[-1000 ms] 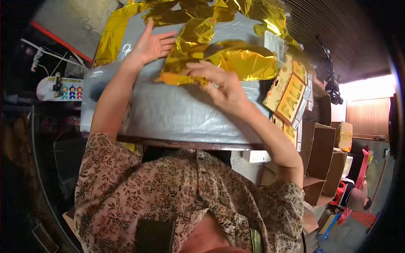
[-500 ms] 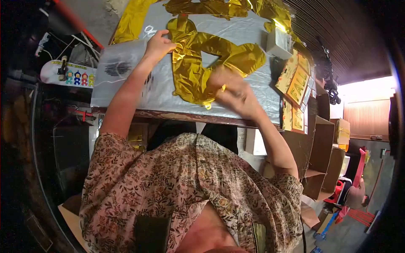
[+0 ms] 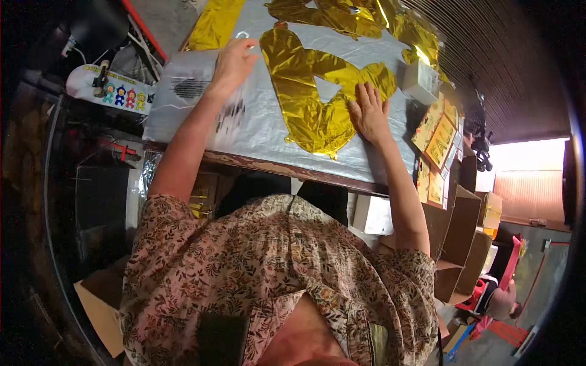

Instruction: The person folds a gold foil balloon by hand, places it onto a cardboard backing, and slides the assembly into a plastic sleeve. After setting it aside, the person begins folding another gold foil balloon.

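Observation:
A gold foil balloon [image 3: 305, 67], deflated and lying flat with a three-sided cutout in its middle, is spread on the silver-grey covered table [image 3: 262, 122]. My right hand [image 3: 371, 113] rests flat on its right part, fingers stretched out. Just left of the balloon's upper end is my left hand [image 3: 234, 66], its fingers partly bent and apart from the thumb, with nothing visible in them. A small white loop [image 3: 243, 35] shows just beyond its fingertips. Under and beside my left wrist lies a clear plastic sheet or bag [image 3: 177, 113].
More gold foil pieces [image 3: 332, 18] lie at the table's far side, another [image 3: 217, 24] at far left. A white box [image 3: 421, 81] and printed "FALL" packages [image 3: 441, 143] sit at right. Cardboard boxes [image 3: 458, 238] stand beyond the right edge; a skateboard [image 3: 113, 91] is at left.
My left hand has let go of the balloon and moved slightly away from it. My right hand has come down flat on the balloon, whose crumpled foil is now smoother. The view has shifted slightly.

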Tool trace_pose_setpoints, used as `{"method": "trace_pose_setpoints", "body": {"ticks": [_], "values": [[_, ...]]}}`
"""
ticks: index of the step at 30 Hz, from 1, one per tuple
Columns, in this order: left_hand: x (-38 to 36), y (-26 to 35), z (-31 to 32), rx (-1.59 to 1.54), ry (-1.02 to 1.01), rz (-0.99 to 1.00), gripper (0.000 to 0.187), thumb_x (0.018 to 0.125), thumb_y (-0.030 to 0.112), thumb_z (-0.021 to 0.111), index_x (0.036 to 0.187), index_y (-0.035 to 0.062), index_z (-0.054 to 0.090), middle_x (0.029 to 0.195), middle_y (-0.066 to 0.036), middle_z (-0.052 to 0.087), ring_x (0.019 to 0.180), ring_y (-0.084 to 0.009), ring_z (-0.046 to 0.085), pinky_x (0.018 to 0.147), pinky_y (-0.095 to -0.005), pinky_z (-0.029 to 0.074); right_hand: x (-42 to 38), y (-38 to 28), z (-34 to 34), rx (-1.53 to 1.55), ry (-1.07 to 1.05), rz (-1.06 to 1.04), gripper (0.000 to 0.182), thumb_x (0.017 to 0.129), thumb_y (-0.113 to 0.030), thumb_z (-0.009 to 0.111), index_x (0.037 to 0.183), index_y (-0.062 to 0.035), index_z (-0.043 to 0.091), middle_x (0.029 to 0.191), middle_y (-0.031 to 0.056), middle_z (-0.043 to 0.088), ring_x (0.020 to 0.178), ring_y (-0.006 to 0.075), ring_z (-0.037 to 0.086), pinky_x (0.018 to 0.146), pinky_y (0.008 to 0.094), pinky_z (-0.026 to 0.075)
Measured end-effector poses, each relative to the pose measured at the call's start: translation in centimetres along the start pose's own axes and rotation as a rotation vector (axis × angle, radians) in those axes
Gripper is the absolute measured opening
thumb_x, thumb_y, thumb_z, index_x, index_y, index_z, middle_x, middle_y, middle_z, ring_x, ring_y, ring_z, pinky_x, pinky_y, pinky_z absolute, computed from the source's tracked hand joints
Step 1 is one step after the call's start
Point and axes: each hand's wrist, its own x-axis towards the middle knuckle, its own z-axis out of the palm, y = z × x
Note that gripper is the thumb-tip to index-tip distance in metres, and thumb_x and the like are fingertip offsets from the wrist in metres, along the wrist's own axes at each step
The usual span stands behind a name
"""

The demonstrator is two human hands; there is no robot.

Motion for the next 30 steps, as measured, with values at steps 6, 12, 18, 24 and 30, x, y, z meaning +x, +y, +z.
{"method": "trace_pose_setpoints", "body": {"ticks": [6, 12, 18, 24, 30], "values": [[1.9, -2.8, -1.6, 0.237, 0.144, 0.294, 0.016, 0.089, 0.009, 0.066, 0.102, 0.0044, 0.075, 0.104, -0.017, 0.073, 0.097, -0.0374, 0.069, 0.09, -0.041, 0.054, -0.4, -6.0, -0.4, -0.065, 0.103, -0.058, 0.067, 0.105, -0.046, 0.049, 0.16, -0.0129, 0.031, 0.166, 0.0171, 0.026, 0.152, 0.0399, 0.025, 0.118, 0.0682, 0.017], [3.3, -3.1, -2.1, 0.366, -0.137, 0.049, 0.023, 0.092, 0.028, 0.06, 0.099, 0.0154, 0.079, 0.101, -0.01, 0.075, 0.097, -0.0349, 0.067, 0.088, -0.0459, 0.051, -0.5, -10.0, 0.5, -0.014, -0.025, -0.042, 0.069, 0.104, -0.047, 0.049, 0.161, -0.0128, 0.03, 0.167, 0.0168, 0.026, 0.153, 0.0409, 0.024, 0.118, 0.0686, 0.018], [8.0, -12.9, -7.5, 0.092, -0.067, 0.047, 0.03, 0.089, 0.037, 0.069, 0.101, 0.0123, 0.079, 0.103, -0.015, 0.074, 0.097, -0.0323, 0.071, 0.083, -0.0411, 0.055, -1.4, -11.1, -0.2, 0.002, -0.036, -0.003, 0.069, 0.104, -0.046, 0.05, 0.161, -0.0125, 0.031, 0.167, 0.0164, 0.027, 0.153, 0.0407, 0.025, 0.118, 0.0685, 0.018], [8.6, -17.5, -11.0, -0.011, -0.255, 0.089, 0.033, 0.076, 0.031, 0.084, 0.101, 0.0081, 0.08, 0.09, -0.01, 0.076, 0.085, -0.0216, 0.072, 0.077, -0.0341, 0.055, 0.1, -12.2, -1.8, -0.064, -0.106, 0.025, 0.067, 0.105, -0.045, 0.05, 0.159, -0.0091, 0.032, 0.165, 0.0207, 0.029, 0.151, 0.0416, 0.027, 0.118, 0.0675, 0.02], [9.3, -17.4, -10.2, -0.013, -0.279, -0.029, 0.027, 0.076, 0.029, 0.084, 0.092, 0.0074, 0.082, 0.086, -0.008, 0.077, 0.079, -0.0183, 0.072, 0.074, -0.033, 0.055, 8.9, -14.9, -4.0, 0.295, 0.059, -0.286, 0.057, 0.104, -0.03, 0.058, 0.15, -0.0003, 0.043, 0.152, 0.026, 0.045, 0.142, 0.0424, 0.042, 0.116, 0.052, 0.034]]}}
